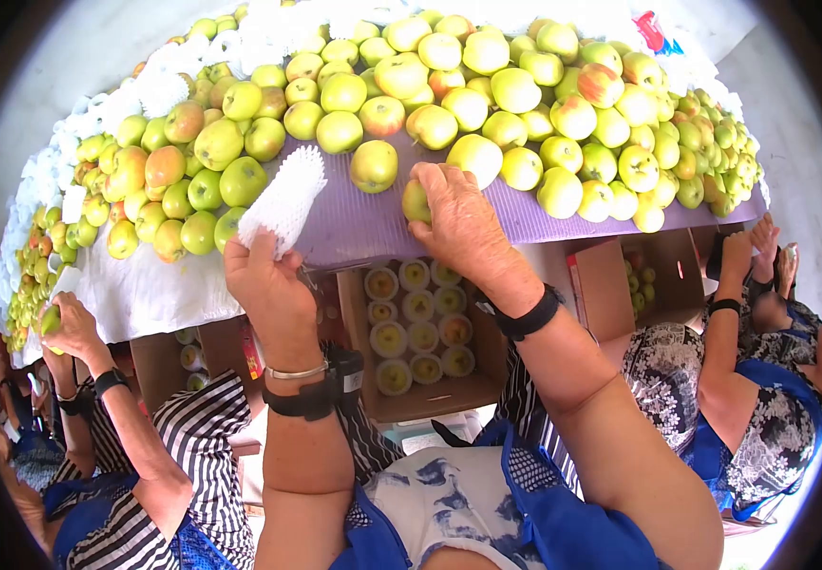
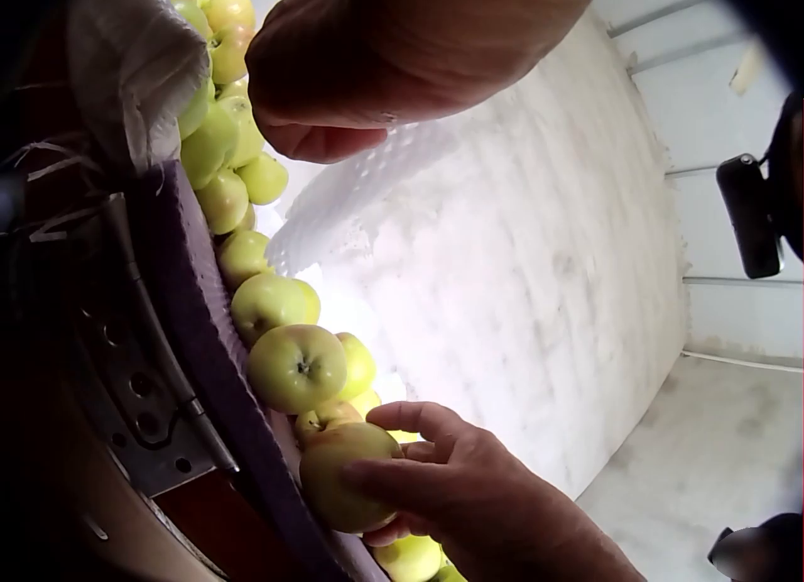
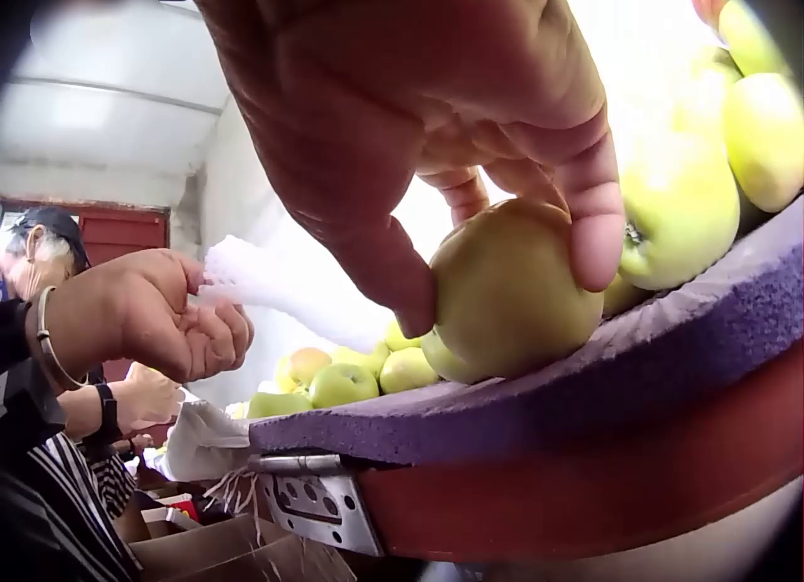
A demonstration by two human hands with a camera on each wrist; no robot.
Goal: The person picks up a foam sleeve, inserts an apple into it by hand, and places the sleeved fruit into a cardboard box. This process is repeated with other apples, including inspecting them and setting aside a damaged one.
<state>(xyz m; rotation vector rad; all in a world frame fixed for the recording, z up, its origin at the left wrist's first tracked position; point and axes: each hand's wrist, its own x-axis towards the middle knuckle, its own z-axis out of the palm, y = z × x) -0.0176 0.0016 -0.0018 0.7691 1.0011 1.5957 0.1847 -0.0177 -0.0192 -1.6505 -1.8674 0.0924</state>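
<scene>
My left hand (image 1: 273, 290) pinches the lower end of a white foam net sleeve (image 1: 287, 198), which sticks up past the fingers; the right wrist view shows the same sleeve (image 3: 283, 284) pale against the wall. At the purple padded edge of the table, my right hand (image 1: 463, 220) grips a yellow-green apple (image 1: 416, 201). Thumb and fingers lie round that apple (image 3: 515, 293) in the right wrist view, low at the padding. A single apple (image 1: 374, 166) sits between the two hands, in front of the big heap of apples (image 1: 515, 90).
Below the table edge, a cardboard box (image 1: 420, 404) holds rows of sleeved apples. Another box (image 1: 634, 285) stands to the right. People work close on both sides, one hand (image 1: 74, 323) at left holding an apple. White foam sleeves (image 1: 159, 85) lie behind the heap.
</scene>
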